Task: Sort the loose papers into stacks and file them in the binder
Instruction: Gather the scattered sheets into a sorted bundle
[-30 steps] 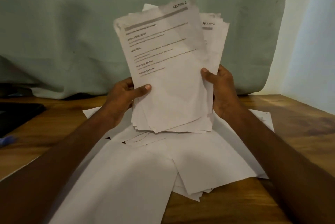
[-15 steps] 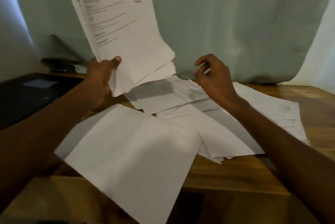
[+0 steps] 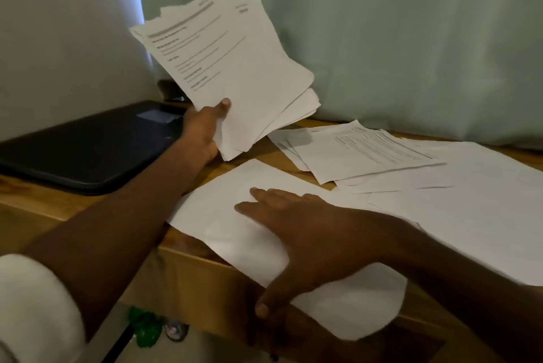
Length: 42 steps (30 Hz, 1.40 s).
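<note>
Right hand point(image 3: 305, 233) lies flat, fingers straight, on a blank sheet point(image 3: 235, 215) that hangs over the bench's point(image 3: 188, 262) front edge. Behind it, loose papers point(image 3: 370, 151) are spread toward the back edge, and the left hand point(image 3: 202, 130) grips a raised stack point(image 3: 235, 69), thumb on top. The dark binder point(image 3: 88, 151) sits closed at the back left corner.

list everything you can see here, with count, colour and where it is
held stack of papers: one stack, white with print, raised above the table's left part
loose papers: several, white, spread on the table
overhanging sheet: one, white, over the table's near edge
binder: one, dark, closed, left on the table
table: one, wood
curtain: one, pale green, behind
green object: one, below the table, unclear
left hand: grips the held stack
right hand: flat on the overhanging sheet
</note>
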Tool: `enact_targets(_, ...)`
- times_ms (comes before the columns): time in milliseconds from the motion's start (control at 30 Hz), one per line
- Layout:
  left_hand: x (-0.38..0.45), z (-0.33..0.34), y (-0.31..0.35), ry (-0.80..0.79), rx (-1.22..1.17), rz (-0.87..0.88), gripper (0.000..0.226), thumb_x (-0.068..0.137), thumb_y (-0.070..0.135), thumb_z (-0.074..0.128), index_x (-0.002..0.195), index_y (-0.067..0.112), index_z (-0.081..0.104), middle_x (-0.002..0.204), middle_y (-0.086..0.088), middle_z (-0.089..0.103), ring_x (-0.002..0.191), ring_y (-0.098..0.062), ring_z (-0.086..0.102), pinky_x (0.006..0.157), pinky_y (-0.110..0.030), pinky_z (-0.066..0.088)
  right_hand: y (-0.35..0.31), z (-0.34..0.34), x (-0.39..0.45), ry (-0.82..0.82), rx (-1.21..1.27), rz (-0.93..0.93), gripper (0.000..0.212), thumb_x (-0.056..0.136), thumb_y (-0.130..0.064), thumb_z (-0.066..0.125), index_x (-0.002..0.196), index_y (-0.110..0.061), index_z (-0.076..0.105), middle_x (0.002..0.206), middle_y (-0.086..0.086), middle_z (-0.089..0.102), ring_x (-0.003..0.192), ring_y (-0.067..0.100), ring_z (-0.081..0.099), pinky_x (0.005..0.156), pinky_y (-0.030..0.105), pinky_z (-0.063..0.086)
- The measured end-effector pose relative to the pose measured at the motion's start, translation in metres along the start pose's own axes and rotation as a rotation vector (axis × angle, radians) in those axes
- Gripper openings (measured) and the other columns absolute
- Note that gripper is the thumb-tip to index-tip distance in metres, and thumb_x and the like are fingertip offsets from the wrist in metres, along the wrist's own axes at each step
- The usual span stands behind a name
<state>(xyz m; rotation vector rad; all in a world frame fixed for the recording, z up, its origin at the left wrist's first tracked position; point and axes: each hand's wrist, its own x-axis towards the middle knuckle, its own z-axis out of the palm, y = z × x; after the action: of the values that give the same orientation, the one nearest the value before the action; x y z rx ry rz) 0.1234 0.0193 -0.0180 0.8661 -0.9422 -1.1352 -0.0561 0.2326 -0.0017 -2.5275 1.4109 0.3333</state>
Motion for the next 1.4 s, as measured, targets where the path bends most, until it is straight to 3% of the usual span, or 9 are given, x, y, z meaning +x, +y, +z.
enact_targets(167,0.009,-0.006,-0.004,-0.093,-0.050,-0.011,0.049,0.090,0.018,0.077,0.135,0.023,0.057,0.121,-0.006,0.073,0.106,-0.029,0.071,0.081,-0.046,0.062,0.010,-0.012,-0.008,0.262,0.263,-0.033,0.054,0.080,-0.053,0.081,0.130,-0.041,0.065,0.132,-0.022,0.062,0.117,-0.002,0.054,0.096,0.026,0.047)
enact_targets(333,0.007,-0.006,0.004,-0.153,-0.098,-0.046,0.060,0.087,0.023,0.077,0.143,0.016,0.055,0.134,-0.009,0.067,0.120,-0.033,0.065,0.093,-0.049,0.056,0.057,-0.044,-0.029,0.496,0.666,-0.091,0.008,0.084,-0.025,0.081,0.093,-0.025,0.081,0.087,-0.007,0.077,0.076,0.007,0.070,0.065,0.018,0.052)
enact_targets(533,0.006,-0.006,0.000,-0.136,-0.111,-0.158,0.038,0.099,0.028,0.062,0.130,0.006,0.060,0.131,-0.016,0.065,0.107,-0.033,0.070,0.073,-0.040,0.060,0.125,-0.069,-0.039,0.700,1.498,-0.114,0.035,0.084,-0.018,0.068,0.118,-0.008,0.074,0.114,0.020,0.074,0.095,0.037,0.072,0.083,0.047,0.062)
enact_targets(633,0.017,-0.014,-0.009,-0.237,-0.156,-0.070,0.041,0.097,0.023,0.069,0.135,0.014,0.058,0.137,-0.015,0.061,0.119,-0.039,0.063,0.093,-0.058,0.054,0.142,-0.062,-0.031,0.791,1.749,-0.145,0.039,0.093,-0.018,0.060,0.131,-0.009,0.067,0.120,0.018,0.072,0.096,0.033,0.074,0.083,0.047,0.062)
enact_targets(833,0.016,-0.004,-0.014,-0.286,-0.137,-0.001,0.057,0.087,0.023,0.070,0.142,0.022,0.054,0.127,-0.014,0.069,0.109,-0.035,0.068,0.073,-0.048,0.062,0.161,-0.050,-0.028,0.880,1.819,-0.149,0.037,0.098,-0.018,0.059,0.133,-0.012,0.065,0.119,0.017,0.073,0.093,0.032,0.075,0.074,0.043,0.063)
enact_targets(1067,0.010,0.002,-0.018,-0.330,-0.146,0.013,0.056,0.090,0.018,0.066,0.144,0.024,0.052,0.132,-0.014,0.066,0.117,-0.036,0.065,0.079,-0.048,0.061,0.168,-0.046,-0.025,0.911,1.791,-0.135,0.035,0.099,-0.021,0.059,0.132,-0.012,0.066,0.118,0.017,0.073,0.094,0.032,0.074,0.079,0.044,0.063)
enact_targets(1233,0.007,0.003,-0.018,-0.312,-0.162,0.026,0.063,0.086,0.020,0.072,0.146,0.020,0.051,0.134,-0.012,0.066,0.108,-0.027,0.069,0.072,-0.037,0.062,0.203,-0.045,-0.019,1.137,1.959,-0.072,0.031,0.096,-0.023,0.066,0.124,-0.010,0.071,0.114,0.016,0.075,0.098,0.033,0.073,0.081,0.047,0.063)
enact_targets(1300,0.005,0.003,-0.017,-0.307,-0.156,0.040,0.048,0.094,0.016,0.067,0.141,0.019,0.056,0.127,-0.007,0.070,0.103,-0.023,0.072,0.072,-0.035,0.062,0.224,-0.039,-0.017,1.297,2.007,0.098,0.039,0.091,-0.022,0.075,0.128,-0.011,0.069,0.119,0.016,0.073,0.102,0.033,0.072,0.071,0.042,0.063)
enact_targets(1400,0.002,0.007,-0.015,-0.304,-0.202,-0.009,0.032,0.105,0.011,0.050,0.108,0.026,0.077,0.098,0.004,0.078,0.082,-0.014,0.076,0.066,-0.033,0.064,0.249,-0.028,-0.017,1.370,1.998,0.385,0.025,0.092,-0.013,0.073,0.116,-0.008,0.066,0.092,0.008,0.071,0.062,0.017,0.064,0.038,0.019,0.043)
